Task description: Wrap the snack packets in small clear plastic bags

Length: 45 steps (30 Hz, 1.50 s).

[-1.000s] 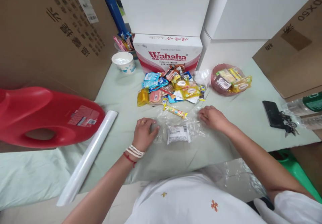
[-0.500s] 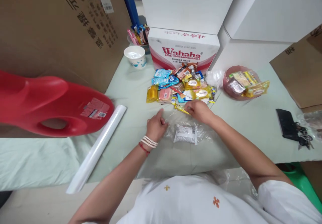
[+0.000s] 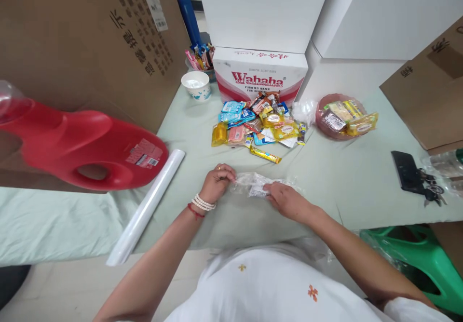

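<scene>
Around a small white printed packet (image 3: 256,191), which is lying near the front edge of a desk (image 3: 340,182) covered in pale green cloth, a slim yellow wrapped stick (image 3: 265,155) is resting just beyond at 12 o'clock. Farther along that line, a heap of colourful snack packets (image 3: 253,124) is spreading before a white-and-red cardboard carton (image 3: 258,74). A white paper cup with blue print (image 3: 196,87) is standing at 11 o'clock, and a translucent pink bowl of snacks (image 3: 321,130) is sitting at 2. A black rectangular phone (image 3: 407,172) is lying at 3, with keys touching it. Towards 9, a long white roll (image 3: 148,206) is slanting beside a large red plastic jug (image 3: 101,148).

The left hand (image 3: 217,183) is pinching crumpled clear plastic film (image 3: 241,181) at the packet's 9 o'clock, fingers curling inward. The right hand (image 3: 289,200) is gripping the packet from 4 o'clock, thumb pointing towards 10.
</scene>
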Motion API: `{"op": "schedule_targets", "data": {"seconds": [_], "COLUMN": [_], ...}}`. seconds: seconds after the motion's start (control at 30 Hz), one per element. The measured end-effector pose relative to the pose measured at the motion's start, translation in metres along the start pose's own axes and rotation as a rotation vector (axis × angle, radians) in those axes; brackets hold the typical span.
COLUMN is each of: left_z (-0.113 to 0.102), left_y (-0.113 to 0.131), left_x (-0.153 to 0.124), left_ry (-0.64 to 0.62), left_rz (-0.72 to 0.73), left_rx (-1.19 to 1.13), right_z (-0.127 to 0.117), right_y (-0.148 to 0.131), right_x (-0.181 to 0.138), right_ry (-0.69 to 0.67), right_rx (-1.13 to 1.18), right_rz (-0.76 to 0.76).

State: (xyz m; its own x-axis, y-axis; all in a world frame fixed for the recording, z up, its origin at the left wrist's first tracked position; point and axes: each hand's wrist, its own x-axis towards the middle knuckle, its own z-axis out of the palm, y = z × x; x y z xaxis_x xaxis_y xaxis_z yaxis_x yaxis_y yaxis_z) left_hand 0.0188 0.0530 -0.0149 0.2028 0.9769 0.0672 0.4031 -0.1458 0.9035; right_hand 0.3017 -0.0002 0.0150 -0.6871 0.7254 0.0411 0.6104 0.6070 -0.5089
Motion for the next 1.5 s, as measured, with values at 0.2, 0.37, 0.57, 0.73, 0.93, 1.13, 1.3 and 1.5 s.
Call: {"op": "schedule_targets", "data": {"seconds": [0.2,0.37,0.57,0.73,0.93,1.13,1.3,1.5], "left_z": [-0.005,0.001,0.013,0.044,0.083,0.086,0.090,0.088], "left_y": [0.000,0.015,0.043,0.074,0.082,0.066,0.066,0.063], "left_x": [-0.003,-0.008,-0.018,-0.023,-0.039,-0.054,-0.058,-0.060], "left_ry": [0.102,0.305,0.133,0.041,0.007,-0.032,-0.013,0.007], "left_rz": [-0.031,-0.265,-0.267,-0.087,0.208,0.331,0.372,0.406], "left_rx": [0.051,0.126,0.272,0.188,0.543,0.716,0.866,0.905], "right_z": [0.009,0.004,0.002,0.004,0.001,-0.020,-0.015,-0.041], "right_y": [-0.011,-0.019,-0.021,-0.022,-0.024,-0.010,0.016,0.010], "right_x": [0.004,0.008,0.012,0.018,-0.022,-0.072,-0.052,-0.050], "right_ry": [0.034,-0.122,-0.101,-0.084,-0.045,0.278,0.455,0.191], "right_rx": [0.009,-0.157,-0.147,-0.152,-0.145,0.216,-0.099,0.065], "right_rz": [0.095,0.114,0.063,0.029,0.034,0.351,0.668,0.687]}}
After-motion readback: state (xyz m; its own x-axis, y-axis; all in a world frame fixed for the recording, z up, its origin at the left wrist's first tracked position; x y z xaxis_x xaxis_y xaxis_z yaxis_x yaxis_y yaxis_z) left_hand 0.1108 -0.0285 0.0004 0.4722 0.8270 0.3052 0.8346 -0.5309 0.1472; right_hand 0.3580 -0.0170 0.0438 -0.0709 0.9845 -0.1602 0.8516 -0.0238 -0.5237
